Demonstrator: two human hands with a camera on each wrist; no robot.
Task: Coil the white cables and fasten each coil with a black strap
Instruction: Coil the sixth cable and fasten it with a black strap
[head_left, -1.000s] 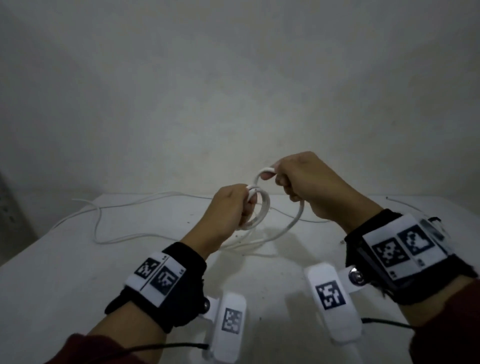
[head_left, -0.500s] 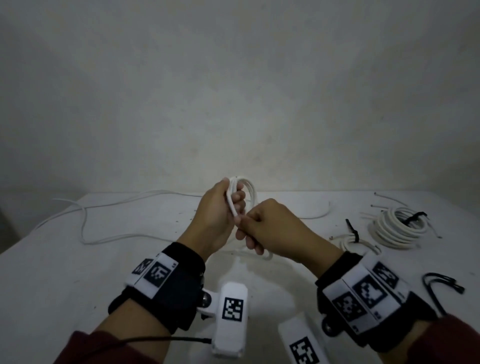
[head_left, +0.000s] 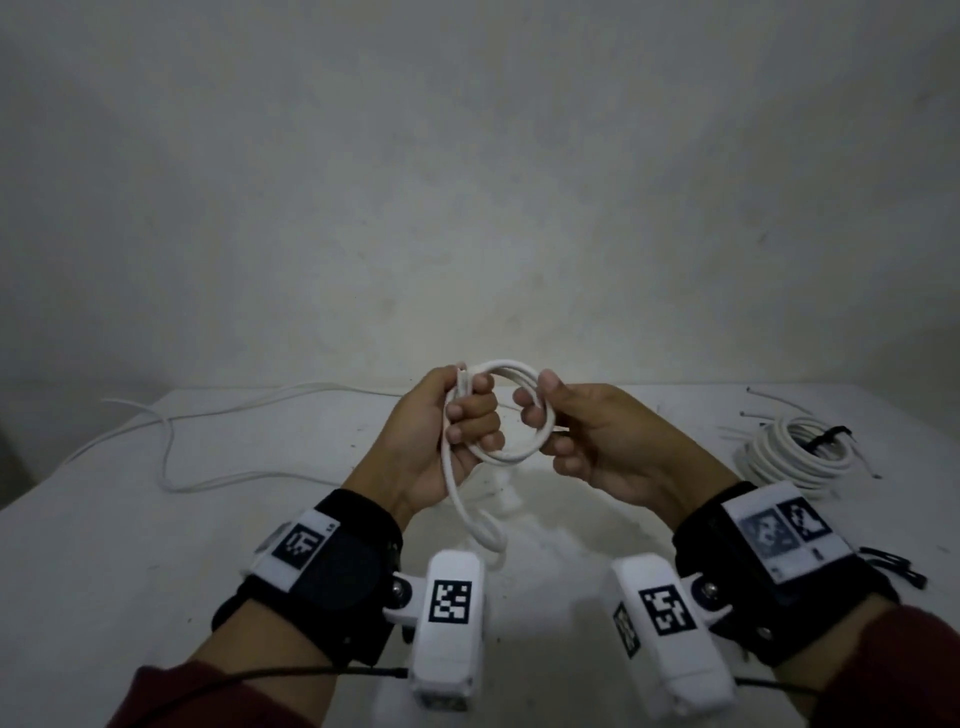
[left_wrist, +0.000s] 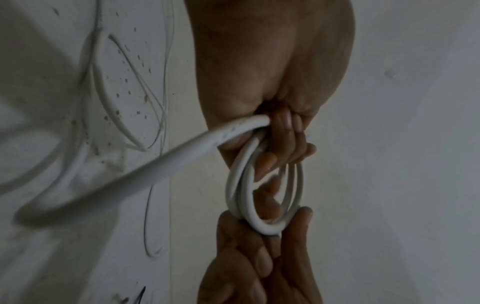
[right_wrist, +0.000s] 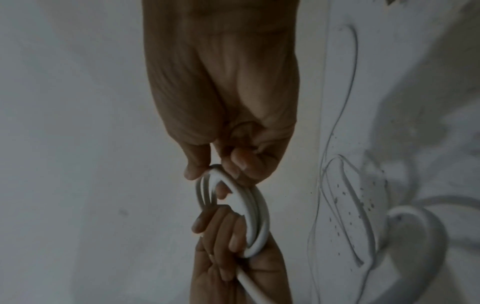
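Observation:
A small coil of white cable (head_left: 506, 365) hangs in the air above the table, held between both hands. My left hand (head_left: 465, 410) grips the coil's left side, fingers curled round the strands. My right hand (head_left: 540, 410) pinches the right side between thumb and fingers. The cable's loose tail (head_left: 467, 514) drops from the left hand to the table. In the left wrist view the coil (left_wrist: 249, 205) runs from my left fingers (left_wrist: 288, 142) down to the right hand (left_wrist: 259, 267). The right wrist view shows the coil (right_wrist: 257, 216) held the same way.
A finished coil (head_left: 795, 457) tied with a black strap (head_left: 831, 435) lies at the far right of the white table (head_left: 130, 545). Loose black straps (head_left: 893, 564) lie near the right edge. The uncoiled cable (head_left: 208, 415) trails over the table's left side. A wall stands behind.
My right hand has come up from below the left hand to the coil's right side. The coil now stands as a ring between both hands.

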